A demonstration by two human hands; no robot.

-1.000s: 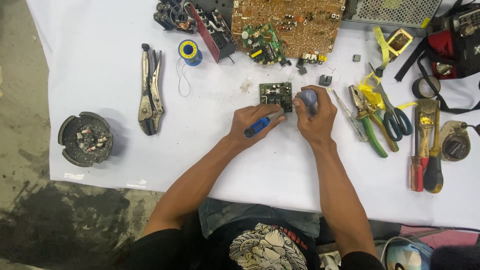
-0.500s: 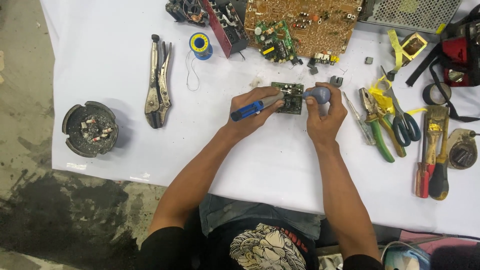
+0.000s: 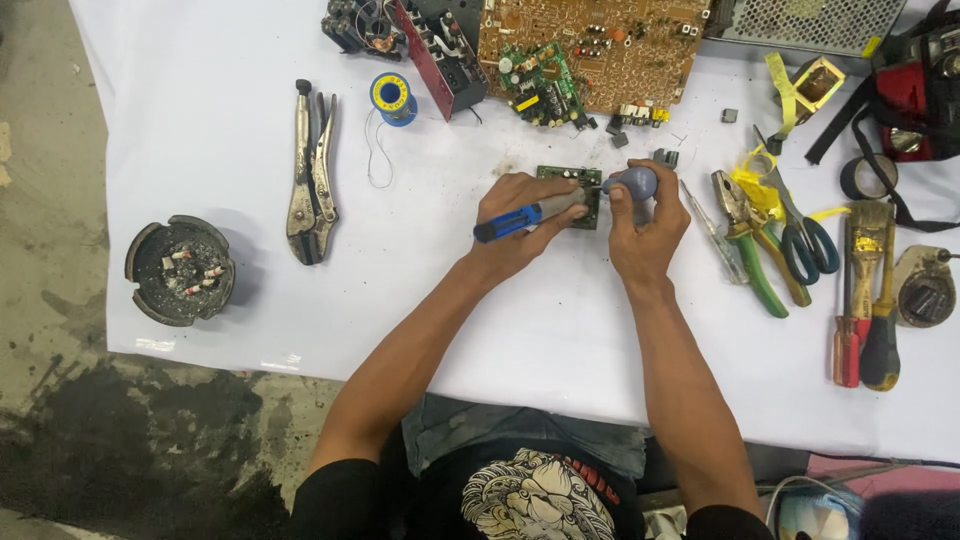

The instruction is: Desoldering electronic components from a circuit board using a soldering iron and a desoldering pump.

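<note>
- Since the earlier frames the small green circuit board [image 3: 572, 192] has stayed in much the same place below the large brown board [image 3: 600, 45], while both hands have closed in on it: the blue-handled tool now lies across its left edge rather than below it.
- The left hand [image 3: 520, 218] has its fingers curled around a blue-handled soldering iron [image 3: 527, 215], the grey tip end pointing at the small green circuit board, the blue end pointing away to the left.
- The right hand [image 3: 645, 235] grips a blue-grey rubber bulb [image 3: 632, 183] between thumb and fingers, just right of the small board (whether it touches the board cannot be told).
- Further right of the small board lie green-handled pliers [image 3: 752, 250] and scissors [image 3: 800, 240].
- Well to its left are locking pliers [image 3: 310, 175], a spool of solder wire [image 3: 392, 97] and a round ashtray [image 3: 180, 270], all on the white table [image 3: 200, 150].
</note>
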